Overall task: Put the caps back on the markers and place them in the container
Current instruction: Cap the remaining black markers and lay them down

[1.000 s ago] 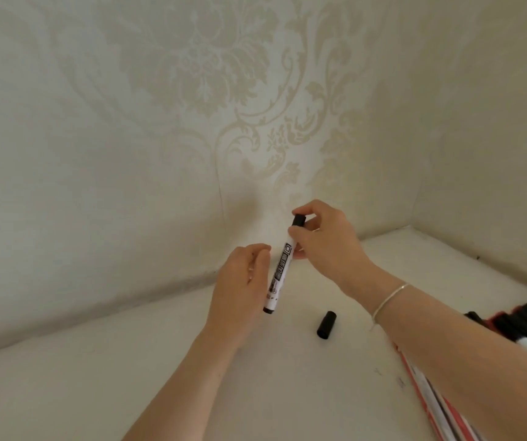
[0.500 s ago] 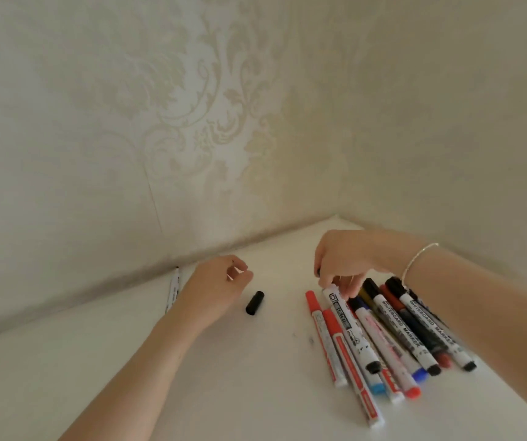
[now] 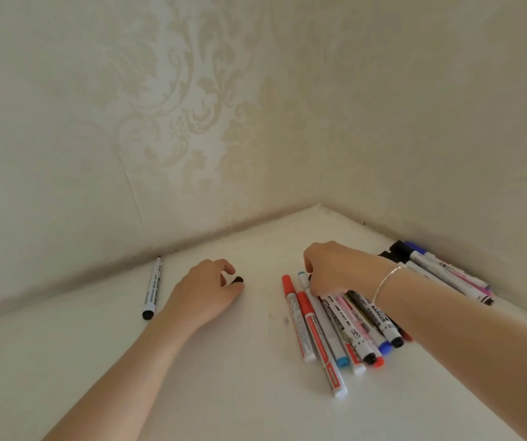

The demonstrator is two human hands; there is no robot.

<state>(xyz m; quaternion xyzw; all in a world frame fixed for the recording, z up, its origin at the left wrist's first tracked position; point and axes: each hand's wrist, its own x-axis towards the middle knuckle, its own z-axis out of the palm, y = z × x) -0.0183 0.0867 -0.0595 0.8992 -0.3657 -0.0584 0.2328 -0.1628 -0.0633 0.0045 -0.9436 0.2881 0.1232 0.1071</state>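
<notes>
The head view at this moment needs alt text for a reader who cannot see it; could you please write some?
A person's left hand pinches a black cap on a white table while the right hand reaches into a pile of markers. A lone marker lies by the wall.

Right hand (image 3: 335, 268) fingers hidden among marker pile (image 3: 344, 326).

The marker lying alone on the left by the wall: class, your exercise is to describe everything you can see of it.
The lone marker is a slim white barrel, plastic by its look, printed with dark lettering too small to read. It lies flat on the white surface, running from near the wall toward the camera. The near end is black and blunt; the far end narrows to a thin dark tip, so it looks uncapped. Nothing touches it: the left hand lies apart to its right.
</notes>
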